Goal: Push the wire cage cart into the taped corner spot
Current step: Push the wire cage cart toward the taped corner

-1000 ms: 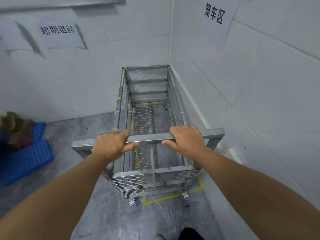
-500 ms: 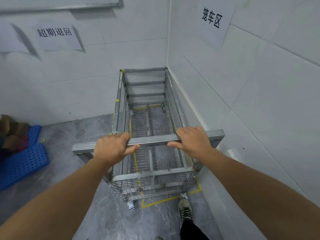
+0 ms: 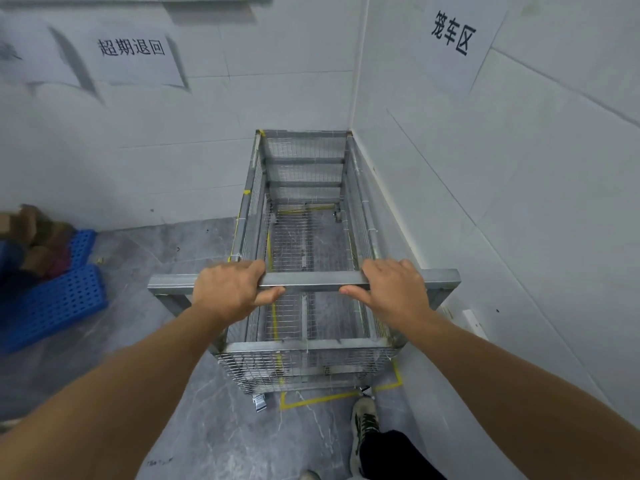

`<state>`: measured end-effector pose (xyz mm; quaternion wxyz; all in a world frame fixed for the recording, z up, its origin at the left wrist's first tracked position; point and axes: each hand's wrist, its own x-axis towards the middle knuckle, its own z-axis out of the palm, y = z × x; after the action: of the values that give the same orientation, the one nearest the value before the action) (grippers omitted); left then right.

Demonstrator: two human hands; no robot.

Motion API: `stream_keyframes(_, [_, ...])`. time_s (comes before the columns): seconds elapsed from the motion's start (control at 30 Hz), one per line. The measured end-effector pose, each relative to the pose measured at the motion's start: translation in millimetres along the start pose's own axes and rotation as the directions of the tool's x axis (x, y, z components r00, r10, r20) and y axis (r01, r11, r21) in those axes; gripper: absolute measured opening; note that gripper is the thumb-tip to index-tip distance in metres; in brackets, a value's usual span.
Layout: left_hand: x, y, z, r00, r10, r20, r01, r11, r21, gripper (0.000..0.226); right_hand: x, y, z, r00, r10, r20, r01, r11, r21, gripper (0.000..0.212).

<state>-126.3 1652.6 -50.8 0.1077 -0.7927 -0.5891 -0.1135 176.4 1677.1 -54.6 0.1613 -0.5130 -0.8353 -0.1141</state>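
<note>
Both hands grip the bar (image 3: pixel 304 283) at the near end of the cart (image 3: pixel 304 237). The left hand (image 3: pixel 227 289) wraps it left of centre, fingers over the top and thumb underneath; the right hand (image 3: pixel 391 289) wraps it right of centre the same way. The cart sits in the far right corner, its far end against the far wall (image 3: pixel 207 126) and its right side close along the right wall (image 3: pixel 502 202). Yellow tape (image 3: pixel 332 398) on the floor (image 3: pixel 214 427) shows just beyond the cart's near end and through the mesh base. One caster (image 3: pixel 259 403) at the near left stands left of the tape line. A shoe (image 3: pixel 363 424) rests near the tape's near edge. Blue crates (image 3: pixel 52 299) lie well to the left. Paper signs (image 3: pixel 138 57) hang on both walls.
</note>
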Motion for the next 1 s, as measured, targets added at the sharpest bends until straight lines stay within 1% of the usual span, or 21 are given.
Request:
stream_keyframes(0.27, [1.9, 0.9, -0.5, 1.000, 0.023, -0.014, -0.023, 1.000, 0.012, 0.064, 0.1, 1.4, 0.5, 1.000, -0.006, -0.002, 0.006, 1.000, -0.003, 0.064])
stream_keyframes(0.4, [3.8, 3.0, -1.4, 1.000, 0.020, 0.003, -0.020, 0.999, 0.034, 0.063, 1.1, 4.4, 0.2, 1.000, -0.016, 0.010, 0.016, 1.000, -0.022, 0.065])
stream_keyframes(0.53, [1.9, 5.1, -4.8, 0.999, 0.034, 0.016, -0.034, 0.999, -0.003, 0.060, -2.2, 1.3, 0.3, 1.000, -0.016, 0.004, 0.016, 1.000, -0.022, 0.063])
stream_keyframes(0.63, [0.4, 4.3, -6.9, 0.999, 0.040, 0.028, -0.040, 0.999, 0.000, 0.059, -0.9, -1.7, -0.5, 1.000, -0.027, 0.002, 0.027, 1.000, -0.015, 0.060])
stream_keyframes(0.83, [-0.2, 3.2, -10.2, 0.999, 0.034, 0.013, -0.034, 0.999, 0.007, 0.056, 1.2, -3.7, -3.5, 0.997, -0.008, 0.075, 0.010, 1.000, -0.029, 0.062])
stream_keyframes(0.93, [-2.2, -1.7, -11.8, 0.998, 0.030, 0.061, -0.030, 1.000, 0.001, 0.058, -0.8, -6.0, -2.5, 0.997, -0.011, 0.075, 0.010, 1.000, 0.003, 0.063])
stream_keyframes(1.0, [-3.6, -4.3, -9.8, 0.993, 0.030, 0.118, -0.029, 1.000, -0.011, 0.060, -1.8, -8.5, -3.9, 0.997, -0.028, 0.075, 0.026, 0.999, 0.028, 0.060])
